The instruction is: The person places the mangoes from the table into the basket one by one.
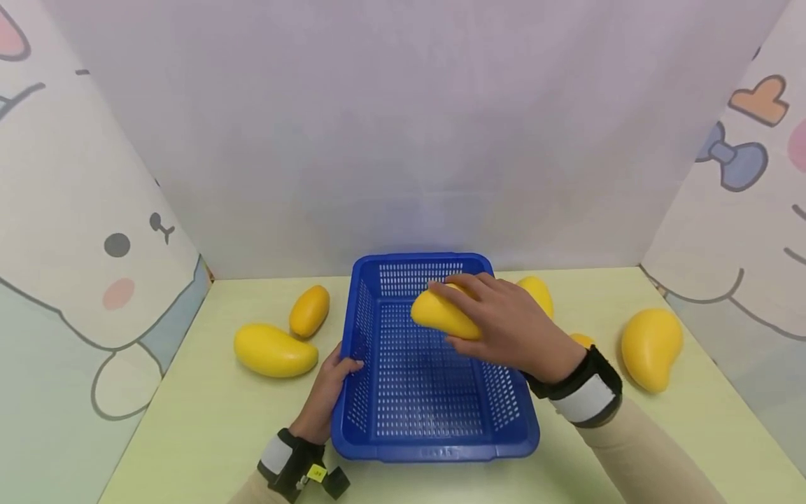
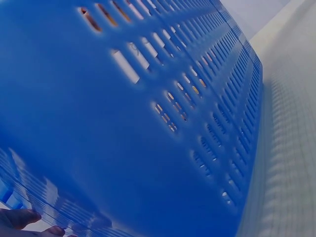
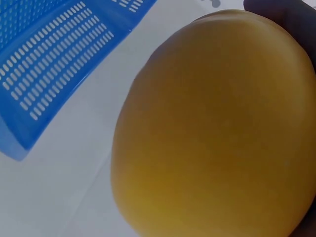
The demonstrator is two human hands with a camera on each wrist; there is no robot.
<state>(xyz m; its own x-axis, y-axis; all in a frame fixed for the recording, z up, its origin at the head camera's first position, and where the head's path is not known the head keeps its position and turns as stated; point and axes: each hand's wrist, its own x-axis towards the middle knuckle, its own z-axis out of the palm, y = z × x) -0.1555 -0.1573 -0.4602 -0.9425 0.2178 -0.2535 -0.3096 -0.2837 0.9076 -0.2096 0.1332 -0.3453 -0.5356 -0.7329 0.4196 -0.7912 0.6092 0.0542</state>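
A blue plastic basket (image 1: 434, 451) with slotted walls stands in the middle of the table. My left hand (image 1: 326, 392) grips its left side, thumb over the rim and fingers along the outer wall. In the left wrist view the basket wall (image 2: 108, 123) fills most of the picture, with fingertips (image 2: 22, 217) at the lower left corner. Above the basket's interior, my right hand (image 1: 504, 322) holds a yellow mango (image 1: 441, 313), fingers over its top and thumb below. That mango (image 3: 212, 128) looms large in the right wrist view. The basket floor that shows bears nothing.
Left of the basket lie a yellow mango (image 1: 275, 350) and a smaller orange-yellow one (image 1: 310, 311). On the right are another mango (image 1: 651, 348) and two more, partly hidden by my right arm (image 1: 630, 441). A pale wall (image 1: 415, 140) closes off the back.
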